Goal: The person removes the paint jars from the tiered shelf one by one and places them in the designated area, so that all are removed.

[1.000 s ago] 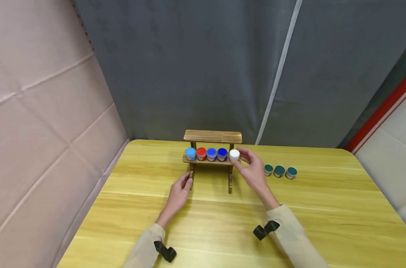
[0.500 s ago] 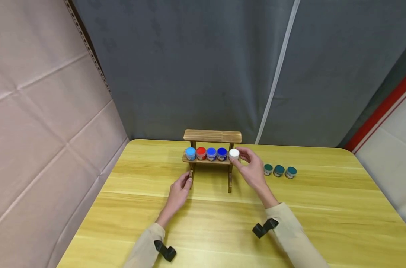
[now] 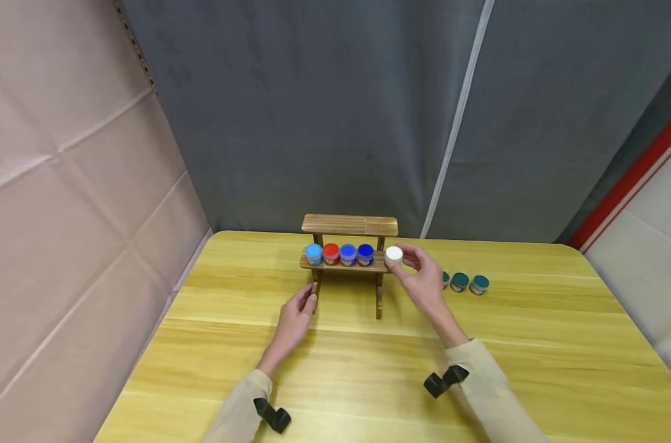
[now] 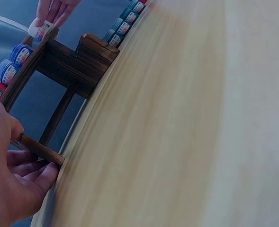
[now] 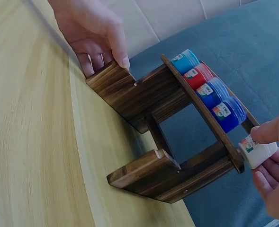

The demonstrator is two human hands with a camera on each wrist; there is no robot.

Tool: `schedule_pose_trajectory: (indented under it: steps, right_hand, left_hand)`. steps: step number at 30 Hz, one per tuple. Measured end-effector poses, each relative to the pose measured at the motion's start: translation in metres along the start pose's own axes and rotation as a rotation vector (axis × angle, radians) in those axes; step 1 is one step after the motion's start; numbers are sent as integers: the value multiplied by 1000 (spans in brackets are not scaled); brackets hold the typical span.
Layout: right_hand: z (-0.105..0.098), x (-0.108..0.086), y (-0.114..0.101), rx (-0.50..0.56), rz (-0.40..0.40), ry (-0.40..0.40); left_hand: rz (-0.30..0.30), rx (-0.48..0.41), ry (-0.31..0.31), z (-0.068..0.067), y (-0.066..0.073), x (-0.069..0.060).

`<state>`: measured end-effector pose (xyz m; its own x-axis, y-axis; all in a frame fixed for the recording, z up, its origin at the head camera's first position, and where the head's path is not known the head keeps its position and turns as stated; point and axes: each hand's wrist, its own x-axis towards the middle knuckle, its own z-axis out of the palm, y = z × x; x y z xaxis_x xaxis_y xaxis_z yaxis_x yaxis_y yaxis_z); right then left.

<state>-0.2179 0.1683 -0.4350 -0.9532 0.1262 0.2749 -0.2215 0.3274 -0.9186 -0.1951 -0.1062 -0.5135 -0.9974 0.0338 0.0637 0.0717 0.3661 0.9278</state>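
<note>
Just right of the dark blue jar [image 3: 365,255], the right hand's [image 3: 424,286] fingers pinch a white jar [image 3: 393,255] at the wooden stand's [image 3: 349,224] end; the left hand [image 3: 293,317] grips its left leg [image 5: 112,85].

A brown wooden stand [image 3: 349,224] sits upright on the worktop [image 3: 357,381]. Its lower shelf [image 3: 379,263] bears a light-blue jar [image 3: 313,255], a red jar [image 3: 331,254], a mid-blue jar [image 3: 348,255] and a dark-blue jar [image 3: 365,255] in a row; a labelled white jar [image 3: 393,255] is at its right end, apart from them.
</note>
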Motion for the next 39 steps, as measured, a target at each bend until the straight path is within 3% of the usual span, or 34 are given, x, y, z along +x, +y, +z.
schedule_pose_trajectory:
  steps: [18,24,39]
  right_hand:
    - [-30,-10,7,-58,59,21]
    - [-38,-13,11,-44,107,22]
    - [-47,-19,24,-19,121,20]
  left_hand:
    - [8,9,8,-1,2,-1]
    - [6,-4,0,-2,2,-1]
    - [9,5,0,-1,0,-1]
